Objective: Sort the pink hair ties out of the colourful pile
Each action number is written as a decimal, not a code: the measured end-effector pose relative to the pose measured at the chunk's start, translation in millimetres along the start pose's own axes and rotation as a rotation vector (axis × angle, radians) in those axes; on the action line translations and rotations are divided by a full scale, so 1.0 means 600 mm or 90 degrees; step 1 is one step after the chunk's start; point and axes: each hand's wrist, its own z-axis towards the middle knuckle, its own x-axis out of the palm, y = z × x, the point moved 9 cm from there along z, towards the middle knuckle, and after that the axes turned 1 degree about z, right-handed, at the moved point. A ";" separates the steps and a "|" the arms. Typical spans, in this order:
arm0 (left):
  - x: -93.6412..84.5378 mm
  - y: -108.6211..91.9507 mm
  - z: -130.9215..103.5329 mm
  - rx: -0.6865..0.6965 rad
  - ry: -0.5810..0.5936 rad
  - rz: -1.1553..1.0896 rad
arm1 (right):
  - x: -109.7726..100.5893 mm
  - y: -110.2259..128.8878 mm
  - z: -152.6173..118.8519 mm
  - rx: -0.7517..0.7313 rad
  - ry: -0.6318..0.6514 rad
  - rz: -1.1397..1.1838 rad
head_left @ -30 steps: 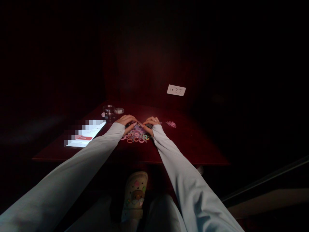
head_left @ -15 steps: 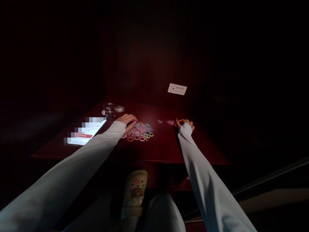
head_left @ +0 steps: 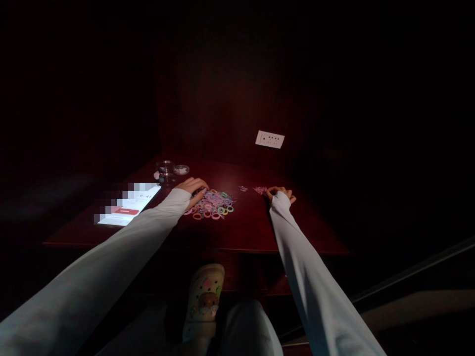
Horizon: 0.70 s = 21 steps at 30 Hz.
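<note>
A pile of small coloured hair ties [head_left: 215, 203], mostly rings in pink, purple, green and orange, lies on the dark red table. At its left edge my left hand [head_left: 193, 189] bends over the pile, thumb and fingertips close together; anything between them is too small to make out. Farther right, my right hand [head_left: 282, 194] has its thumb and index finger pinched beside a small heap of thin pink pieces [head_left: 260, 190]. What it pinches is hidden. A few purplish pieces [head_left: 243, 188] lie between the heap and the pile.
Behind my left hand stand a clear round jar [head_left: 165, 168] and a round lid [head_left: 181, 170]. A lit phone [head_left: 128, 207] lies at the table's left. On the back wall is a white socket plate [head_left: 270, 139]. The table's front edge [head_left: 208, 249] runs above a clog [head_left: 204, 296].
The whole view has shifted slightly, so things appear a little lower and farther left. My right hand has moved slightly toward the pink heap; my left hand stays at the pile.
</note>
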 end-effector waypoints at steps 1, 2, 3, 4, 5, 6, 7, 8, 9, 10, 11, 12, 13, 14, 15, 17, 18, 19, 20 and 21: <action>0.000 0.000 0.000 0.001 0.001 -0.001 | 0.000 0.000 0.000 0.000 0.000 0.006; 0.000 0.000 0.000 0.002 0.000 0.000 | 0.000 -0.001 0.001 0.004 -0.004 0.013; 0.000 -0.001 0.000 0.002 -0.001 0.001 | -0.002 -0.004 0.001 0.011 -0.011 0.023; -0.001 -0.001 0.000 0.002 -0.002 0.002 | -0.005 -0.007 0.001 0.021 -0.021 0.037; -0.001 -0.001 0.000 0.002 -0.004 0.002 | -0.006 -0.012 0.002 0.033 -0.030 0.055; -0.001 -0.001 -0.001 0.001 -0.005 0.002 | -0.007 -0.016 0.003 0.043 -0.036 0.072; -0.001 -0.001 -0.001 0.000 -0.006 0.000 | -0.007 -0.020 0.004 0.050 -0.039 0.087; -0.001 -0.001 -0.001 0.000 -0.005 -0.003 | -0.005 -0.022 0.006 0.050 -0.038 0.102; -0.001 -0.001 0.000 0.000 -0.004 -0.007 | -0.002 -0.021 0.008 0.042 -0.032 0.117; 0.000 -0.001 0.000 -0.001 -0.001 -0.011 | 0.003 -0.018 0.009 0.027 -0.022 0.130; 0.000 -0.001 0.000 -0.001 0.001 -0.014 | 0.009 -0.011 0.011 0.005 -0.008 0.139; 0.001 -0.001 0.000 -0.002 0.002 -0.016 | 0.016 -0.003 0.011 -0.021 0.007 0.145; 0.001 -0.001 0.000 -0.003 0.003 -0.017 | 0.023 0.006 0.011 -0.047 0.024 0.144; 0.001 -0.001 0.000 -0.004 0.004 -0.017 | 0.030 0.014 0.010 -0.068 0.042 0.135; 0.001 0.000 0.000 -0.004 0.004 -0.018 | 0.035 0.020 0.009 -0.079 0.054 0.120; 0.001 0.000 0.001 -0.003 0.006 -0.021 | 0.041 0.024 0.006 -0.079 0.064 0.094; 0.002 0.000 0.001 -0.001 0.007 -0.023 | 0.042 0.024 0.004 -0.077 0.068 0.086; 0.002 0.000 0.001 0.001 0.009 -0.025 | 0.042 0.024 0.002 -0.076 0.072 0.082; 0.003 0.000 0.000 0.003 0.009 -0.027 | 0.041 0.025 0.000 -0.078 0.076 0.082; 0.003 0.000 0.000 0.006 0.009 -0.028 | 0.041 0.025 -0.002 -0.077 0.083 0.082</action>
